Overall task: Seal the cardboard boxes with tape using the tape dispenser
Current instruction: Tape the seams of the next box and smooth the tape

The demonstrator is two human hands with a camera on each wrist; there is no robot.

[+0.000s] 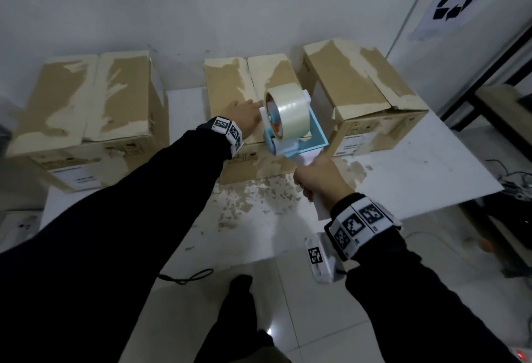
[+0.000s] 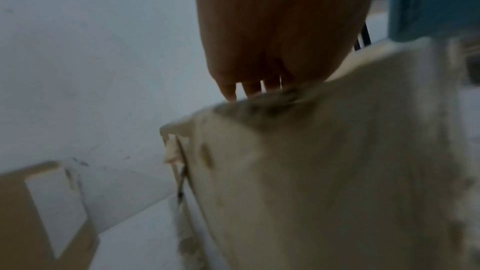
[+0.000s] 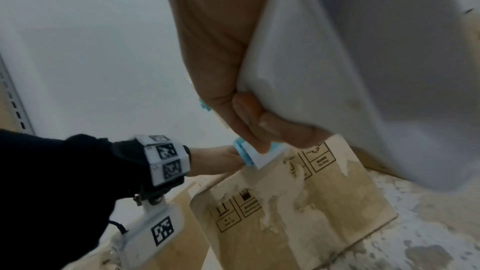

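Three worn cardboard boxes stand in a row on a white table (image 1: 403, 178): a left box (image 1: 86, 106), a middle box (image 1: 230, 80) and a right box (image 1: 357, 86). My right hand (image 1: 319, 181) grips the white handle of a blue tape dispenser (image 1: 290, 123) carrying a roll of clear tape, held above the middle box's front right part. My left hand (image 1: 244, 116) lies flat on the middle box's top, fingers straight and pointing toward the wall. In the left wrist view those fingers (image 2: 249, 87) touch the blurred box top (image 2: 324, 161).
A wall rises right behind the boxes. Torn paper scraps litter the table in front of the middle box. A dark shelf frame (image 1: 489, 97) and cables (image 1: 515, 181) sit to the right of the table. Tiled floor and my feet show below.
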